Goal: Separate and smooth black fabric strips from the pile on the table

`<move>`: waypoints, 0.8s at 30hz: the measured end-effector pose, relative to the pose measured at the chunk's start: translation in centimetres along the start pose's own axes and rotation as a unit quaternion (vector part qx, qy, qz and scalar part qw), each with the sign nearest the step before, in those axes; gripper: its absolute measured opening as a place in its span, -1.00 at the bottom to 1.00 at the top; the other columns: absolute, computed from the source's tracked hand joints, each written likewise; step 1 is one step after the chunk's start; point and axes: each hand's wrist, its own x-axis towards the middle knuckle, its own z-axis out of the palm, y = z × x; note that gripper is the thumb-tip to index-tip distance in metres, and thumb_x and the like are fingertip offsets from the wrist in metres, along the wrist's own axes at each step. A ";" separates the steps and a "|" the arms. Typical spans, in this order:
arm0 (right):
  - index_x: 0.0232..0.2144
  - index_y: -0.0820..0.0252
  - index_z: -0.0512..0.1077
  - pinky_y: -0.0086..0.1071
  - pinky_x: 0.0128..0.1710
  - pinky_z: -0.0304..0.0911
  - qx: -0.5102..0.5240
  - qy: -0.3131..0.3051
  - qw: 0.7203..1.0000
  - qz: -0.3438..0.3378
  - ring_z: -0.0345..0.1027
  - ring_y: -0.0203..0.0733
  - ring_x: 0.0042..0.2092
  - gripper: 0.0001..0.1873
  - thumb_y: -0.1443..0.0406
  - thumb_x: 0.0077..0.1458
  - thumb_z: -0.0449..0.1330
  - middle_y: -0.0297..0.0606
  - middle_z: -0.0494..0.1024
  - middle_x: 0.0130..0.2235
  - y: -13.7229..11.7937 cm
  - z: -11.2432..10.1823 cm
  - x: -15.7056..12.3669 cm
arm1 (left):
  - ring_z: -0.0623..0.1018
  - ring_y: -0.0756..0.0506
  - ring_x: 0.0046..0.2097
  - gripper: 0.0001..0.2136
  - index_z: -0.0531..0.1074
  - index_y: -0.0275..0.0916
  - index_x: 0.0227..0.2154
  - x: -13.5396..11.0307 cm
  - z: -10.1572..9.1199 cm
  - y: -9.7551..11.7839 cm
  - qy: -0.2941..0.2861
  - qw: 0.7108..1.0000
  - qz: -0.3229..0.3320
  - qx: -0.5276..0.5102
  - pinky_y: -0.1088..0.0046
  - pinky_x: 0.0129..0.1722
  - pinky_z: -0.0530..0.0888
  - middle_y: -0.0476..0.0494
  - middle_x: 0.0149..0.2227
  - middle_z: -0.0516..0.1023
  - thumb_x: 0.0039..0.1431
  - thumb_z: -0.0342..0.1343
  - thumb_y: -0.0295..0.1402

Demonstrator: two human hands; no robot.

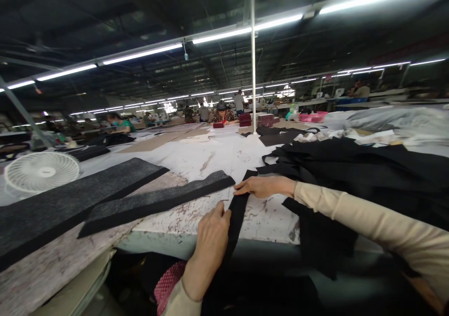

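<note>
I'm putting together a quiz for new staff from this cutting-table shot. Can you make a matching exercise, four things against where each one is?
Things:
1. black fabric strip
2. white fan
3. grey felt strip
4. pink basin

Places:
A. far back, right of the white pole
B. under the left hand and the right hand
C. lying flat on the table, left of the hands
D. at the far left of the view

Pairs: 1-B, 2-D, 3-C, 4-A
</note>
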 end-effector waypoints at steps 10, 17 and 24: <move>0.23 -0.12 0.15 -0.17 0.27 -0.07 0.082 -0.024 0.996 0.013 -0.16 -0.10 0.33 -0.08 0.69 -0.13 -0.09 -0.36 -0.10 0.35 -0.3 0.9 -1.1 | 0.54 -0.08 -0.20 -0.75 0.45 -0.10 -0.11 -3.9 0.3 -1.4 0.024 0.983 -0.112 -0.145 0.44 -0.23 0.37 -0.06 -0.21 0.52 0.30 -0.12 -0.32; 0.16 -0.08 0.28 -0.08 0.26 -0.07 -0.013 0.041 0.998 0.037 -0.12 -0.01 0.32 -0.16 0.68 -0.12 -0.01 -0.27 0.01 0.33 3.3 0.8 0.0 | 0.53 -0.14 -0.18 -0.77 0.50 -0.20 -0.29 1.3 -0.1 0.3 0.020 0.995 -0.085 -0.041 0.36 -0.20 0.34 -0.14 -0.23 0.52 0.27 -0.09 -0.38; 0.11 0.27 0.36 -0.23 0.12 0.18 -0.054 0.023 0.997 0.051 0.24 -0.01 0.15 -0.30 0.65 -0.11 -0.01 0.05 0.33 0.15 2.8 0.7 1.5 | 0.53 -0.12 -0.18 -0.75 0.50 -0.21 -0.26 3.2 0.1 0.2 0.007 0.997 -0.056 -0.044 0.36 -0.21 0.33 -0.16 -0.23 0.51 0.27 -0.11 -0.40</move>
